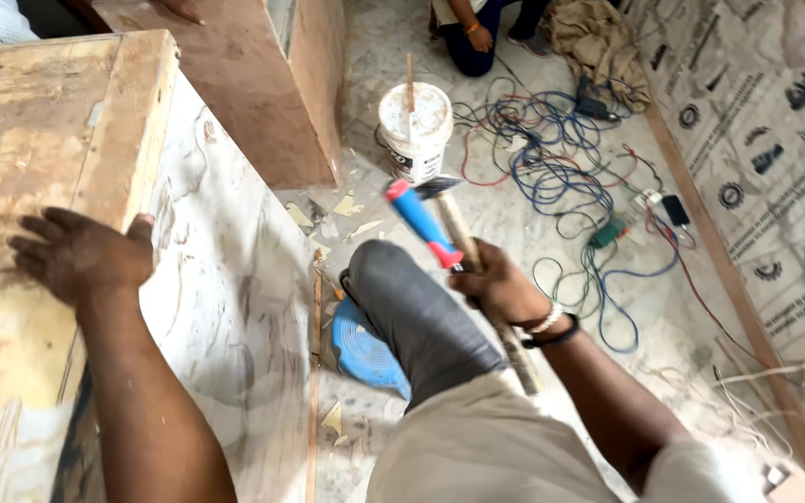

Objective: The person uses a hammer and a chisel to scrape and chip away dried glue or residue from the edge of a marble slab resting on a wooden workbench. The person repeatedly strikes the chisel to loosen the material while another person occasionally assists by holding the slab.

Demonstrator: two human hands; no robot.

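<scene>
- Left hand lies flat and open on the wooden panel, frame left.
- Right hand grips a hammer and a blue-red tool, frame centre.

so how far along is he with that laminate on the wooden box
Done: laminate sheet covers the box's side face. In hand: left hand presses flat on the box top, right hand grips a hammer and a blue-red handled tool. Left: the top looks bare and rough; offcuts litter the floor.

Bright, even daylight — soft shadows, slight motion blur, mild wide-angle stretch at edges.
</scene>
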